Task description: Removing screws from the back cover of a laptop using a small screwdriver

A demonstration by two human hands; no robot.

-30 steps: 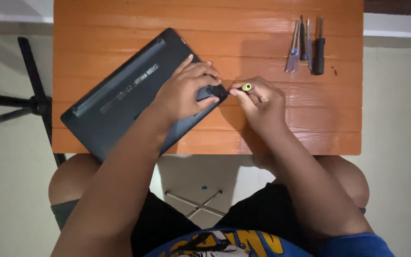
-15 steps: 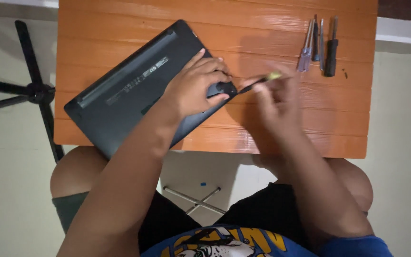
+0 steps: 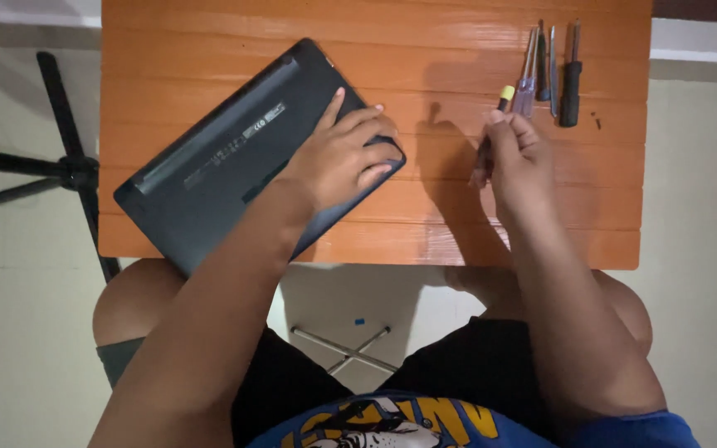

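Observation:
A dark laptop (image 3: 217, 149) lies upside down and askew on the orange wooden table (image 3: 425, 50). My left hand (image 3: 342, 158) rests flat on the laptop's near right corner, fingers spread. My right hand (image 3: 516, 158) is raised over the table to the right of the laptop and grips a thin screwdriver with a yellow end (image 3: 501, 101), its tip pointing down toward my palm. The screwdriver's handle end points at the row of tools at the back right.
Several screwdrivers and thin tools (image 3: 551, 70) lie side by side at the table's back right, with a tiny dark speck (image 3: 597, 122) beside them. A black tripod (image 3: 60, 170) stands on the pale floor at left. My knees sit under the table's near edge.
My right hand has pulled the screwdriver away from the laptop's corner and moved right toward the tools. My left hand has flattened on the laptop. The view has shifted slightly.

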